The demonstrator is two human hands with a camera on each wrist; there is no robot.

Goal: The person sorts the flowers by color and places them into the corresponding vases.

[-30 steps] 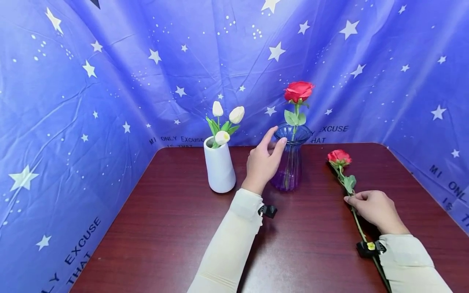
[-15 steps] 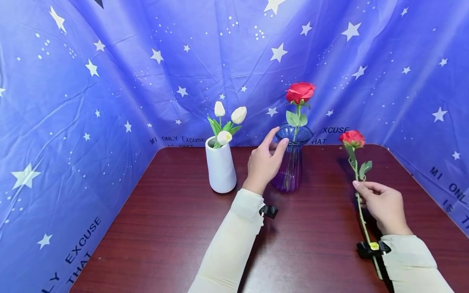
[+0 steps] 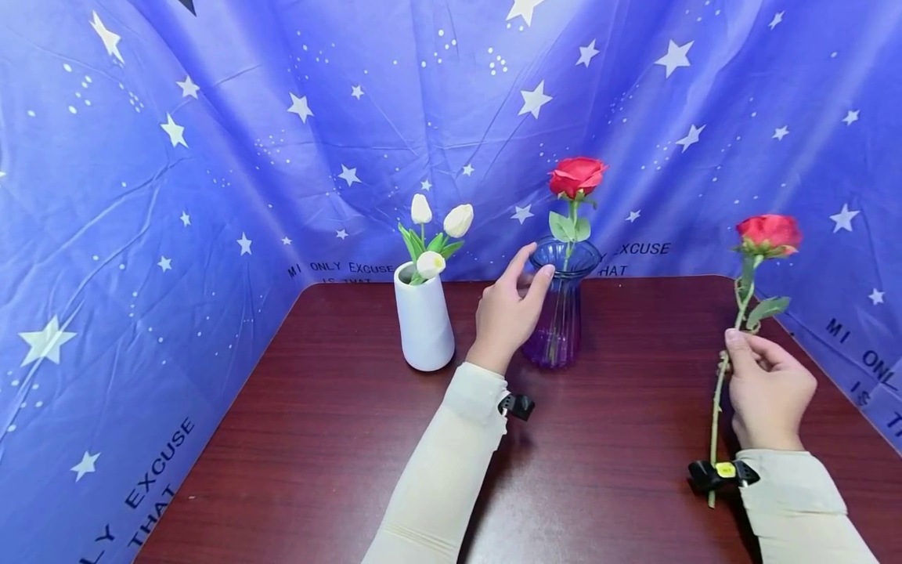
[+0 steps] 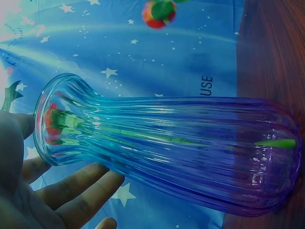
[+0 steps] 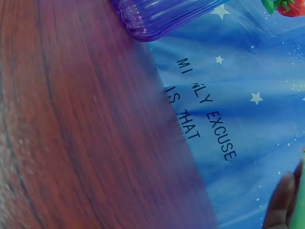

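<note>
In the head view my left hand (image 3: 509, 313) holds the neck of a ribbed glass vase (image 3: 572, 317), blue above and purple below. Its fingers lie against the vase (image 4: 190, 152) near the rim in the left wrist view. One red rose (image 3: 578, 178) stands upright in the vase. Over at the right, my right hand (image 3: 771, 392) pinches the stem of a second red rose (image 3: 770, 233) between thumb and fingers, bloom up. That stem's lower end passes over the wrist camera. In the right wrist view only some dark fingers (image 5: 280, 200) and a bit of green stem show.
A white vase (image 3: 425, 329) with several white tulips (image 3: 458, 222) stands left of the glass vase on the dark red wooden table (image 3: 317, 439). Blue cloth (image 3: 395, 141) with stars hangs behind and at both sides.
My right hand has lifted the second rose off the table and tilted it upright, moving it to the right. The left hand and the glass vase stay where they were.
</note>
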